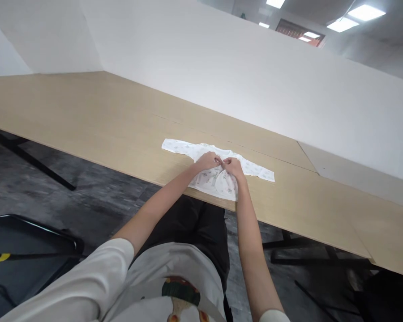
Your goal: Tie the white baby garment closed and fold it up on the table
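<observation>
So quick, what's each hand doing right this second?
Left hand: fingers pinched shut on the small white garment at its middle.
Right hand: also pinched shut on the garment, fingertips meeting the left's.

Garment point(218, 172) on table point(87, 116) near edge (wall point(255, 76) behind); chair point(27, 250) left.

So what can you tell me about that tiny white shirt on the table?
The baby shirt is white with small faint prints and looks like soft thin cotton. It lies flat on the wooden table, sleeves spread out to both sides, its hem at the near edge. The left hand and right hand pinch the fabric at the middle of its front.
</observation>
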Demonstrator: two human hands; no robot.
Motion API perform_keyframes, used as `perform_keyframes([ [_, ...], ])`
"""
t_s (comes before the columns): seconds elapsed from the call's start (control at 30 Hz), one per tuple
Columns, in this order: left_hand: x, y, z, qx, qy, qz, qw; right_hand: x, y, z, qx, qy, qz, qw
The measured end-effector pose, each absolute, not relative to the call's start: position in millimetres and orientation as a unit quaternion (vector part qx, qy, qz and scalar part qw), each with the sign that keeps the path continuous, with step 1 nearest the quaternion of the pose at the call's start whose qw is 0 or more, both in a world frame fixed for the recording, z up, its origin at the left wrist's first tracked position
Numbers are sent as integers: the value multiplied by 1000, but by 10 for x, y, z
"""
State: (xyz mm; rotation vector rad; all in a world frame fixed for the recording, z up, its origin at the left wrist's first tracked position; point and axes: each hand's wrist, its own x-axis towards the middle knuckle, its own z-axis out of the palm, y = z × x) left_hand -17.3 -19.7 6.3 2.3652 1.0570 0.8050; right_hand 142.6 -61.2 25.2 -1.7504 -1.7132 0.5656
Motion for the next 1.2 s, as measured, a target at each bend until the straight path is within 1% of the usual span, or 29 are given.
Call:
perform_keyframes([
  [0.2, -182, -188, 41, 840, 342, 321, 272, 1473, -632, 252, -657, -624, 257, 337],
  [0.43, -173, -181, 53, 786, 332, 367, 371, 1500, -604, 222, -635, -607, 315, 359],
  [0.6, -174, -109, 7, 775, 352, 376, 367, 1503, -579, 218, -608, -593, 362, 384],
  [0.73, -189, -92, -2, 777, 370, 371, 348, 1491, -621, 252, -598, -610, 365, 370],
  [0.83, -202, -106, 14, 778, 359, 373, 356, 1479, -650, 276, -605, -599, 367, 375],
  [0.93, -209, -127, 36, 774, 353, 374, 370, 1463, -661, 281, -617, -599, 348, 374],
  [1.1, -205, -171, 82, 764, 366, 387, 364, 1431, -659, 244, -614, -655, 233, 374],
  [1.2, -200, -191, 95, 758, 370, 400, 357, 1424, -649, 215, -594, -682, 195, 381],
])
